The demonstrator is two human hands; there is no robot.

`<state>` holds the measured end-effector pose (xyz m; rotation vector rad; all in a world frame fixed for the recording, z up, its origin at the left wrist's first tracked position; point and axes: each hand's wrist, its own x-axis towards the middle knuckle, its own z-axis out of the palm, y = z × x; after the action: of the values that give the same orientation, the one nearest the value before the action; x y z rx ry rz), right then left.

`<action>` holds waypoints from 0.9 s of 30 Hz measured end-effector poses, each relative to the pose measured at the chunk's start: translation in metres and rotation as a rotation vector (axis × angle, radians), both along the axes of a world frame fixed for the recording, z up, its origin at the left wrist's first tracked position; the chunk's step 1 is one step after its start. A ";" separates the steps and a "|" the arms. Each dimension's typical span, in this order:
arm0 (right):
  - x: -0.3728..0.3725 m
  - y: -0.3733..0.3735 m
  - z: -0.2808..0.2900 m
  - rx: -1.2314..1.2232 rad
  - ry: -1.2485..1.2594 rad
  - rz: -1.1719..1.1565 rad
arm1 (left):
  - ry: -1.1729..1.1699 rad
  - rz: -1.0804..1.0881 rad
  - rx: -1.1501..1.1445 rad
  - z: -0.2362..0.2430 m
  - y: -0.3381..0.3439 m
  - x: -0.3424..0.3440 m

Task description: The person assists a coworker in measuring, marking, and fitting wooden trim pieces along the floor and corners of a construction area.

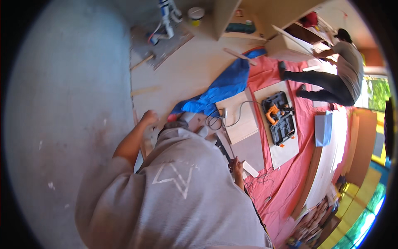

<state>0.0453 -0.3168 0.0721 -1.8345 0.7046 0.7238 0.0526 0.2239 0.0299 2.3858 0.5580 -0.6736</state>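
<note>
My left hand (151, 117) hangs beside the grey wall, near a narrow wooden edge. Its fingers are blurred and nothing shows clearly in them. On the other side of my body, my right hand (237, 166) is closed at the end of a long black bar (222, 146), which slants down toward my feet; its kind is not clear. Right beside that hand is a small white block (250, 169). Ahead of it lie wooden panels (236, 116) with a black cable (241, 111) looped across them. An orange-and-black power tool (273, 114) rests in an open black case (282, 128) on a pale board.
A red sheet (286, 174) and a crumpled blue tarp (228, 85) cover the floor. Another person (346, 66) leans over a wooden box (288, 49). Long boards (327, 153) lie at right. A white bucket (196, 14) stands far off. The grey wall (66, 116) is at left.
</note>
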 end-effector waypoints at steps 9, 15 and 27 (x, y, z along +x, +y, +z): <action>0.002 -0.002 0.021 -0.026 0.006 0.213 | 0.166 0.271 -0.210 -0.039 -0.007 -0.081; 0.020 -0.022 -0.004 0.011 0.078 -0.079 | 0.245 0.154 -0.150 -0.017 -0.019 -0.057; 0.000 -0.014 0.002 -0.042 0.025 0.228 | 0.072 0.353 -0.356 -0.034 -0.013 -0.035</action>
<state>0.0452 -0.3308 0.0744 -1.9679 0.5354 0.8869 0.0173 0.2109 -0.0038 1.8787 0.7939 -0.6397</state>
